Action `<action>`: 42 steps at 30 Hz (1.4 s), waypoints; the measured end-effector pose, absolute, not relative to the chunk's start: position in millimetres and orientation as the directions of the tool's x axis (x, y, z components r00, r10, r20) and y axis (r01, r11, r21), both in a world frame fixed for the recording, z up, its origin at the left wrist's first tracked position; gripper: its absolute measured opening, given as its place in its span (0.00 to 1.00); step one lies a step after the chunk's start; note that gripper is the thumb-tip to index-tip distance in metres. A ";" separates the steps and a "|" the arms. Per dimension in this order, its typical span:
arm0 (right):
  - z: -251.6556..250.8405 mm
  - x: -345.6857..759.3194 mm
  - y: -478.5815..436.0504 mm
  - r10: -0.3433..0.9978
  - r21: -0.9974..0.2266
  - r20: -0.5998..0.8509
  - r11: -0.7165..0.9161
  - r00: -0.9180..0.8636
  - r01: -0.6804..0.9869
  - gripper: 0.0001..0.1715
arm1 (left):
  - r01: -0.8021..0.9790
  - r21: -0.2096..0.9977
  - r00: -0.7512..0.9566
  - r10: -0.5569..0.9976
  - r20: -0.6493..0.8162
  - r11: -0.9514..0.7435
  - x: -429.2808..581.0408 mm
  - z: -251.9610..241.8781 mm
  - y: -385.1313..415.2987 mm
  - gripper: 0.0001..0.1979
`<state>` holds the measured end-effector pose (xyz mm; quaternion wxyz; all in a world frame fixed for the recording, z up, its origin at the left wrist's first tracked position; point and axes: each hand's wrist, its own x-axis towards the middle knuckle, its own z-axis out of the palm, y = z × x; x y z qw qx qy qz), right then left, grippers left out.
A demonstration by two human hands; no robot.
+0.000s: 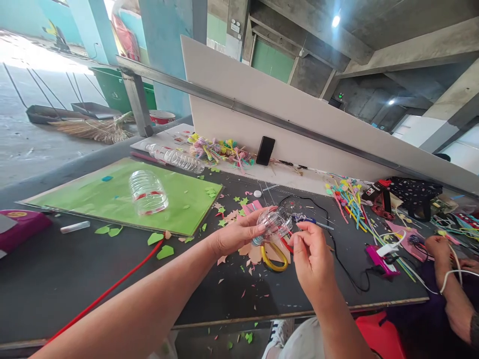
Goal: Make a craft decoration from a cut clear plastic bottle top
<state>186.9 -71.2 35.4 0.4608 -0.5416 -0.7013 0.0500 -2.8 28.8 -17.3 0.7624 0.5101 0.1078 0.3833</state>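
Held a clear bottle piece (275, 223) in the left hand (241, 232), raised over the dark table (90, 264), with thumb and fingers around its left part. Slanted its long axis rightward and slightly far, toward the right hand (310, 249). Had that hand just beside the right end, with fingertips drawn narrow; could not tell whether around a strand. Had a yellow ring handle (264, 257) just nearer, a black cable (337, 257) rightward, and scrap-strewn room to the near edge.

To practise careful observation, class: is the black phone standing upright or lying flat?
Upright: the phone stands on a short edge, apparently propped against the white board, its dark face toward the camera.
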 end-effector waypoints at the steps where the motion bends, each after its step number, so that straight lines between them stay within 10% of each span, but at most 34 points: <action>1: 35.1 185.6 -70.9 0.816 -0.579 0.578 0.405 0.006 0.708 0.11 | -0.481 0.857 0.678 0.698 0.229 0.186 -2.6 -16.5 28.3 0.32; 22: 21.9 167.7 -65.6 0.863 -0.680 0.505 0.402 -0.006 0.613 0.26 | -0.546 0.806 0.645 0.729 0.230 0.228 2.2 -12.5 24.0 0.30; 42: 4.7 174.5 -40.4 0.900 -0.834 0.422 0.342 0.104 0.432 0.36 | -0.503 0.863 0.613 0.723 0.319 0.046 7.7 -20.6 24.2 0.59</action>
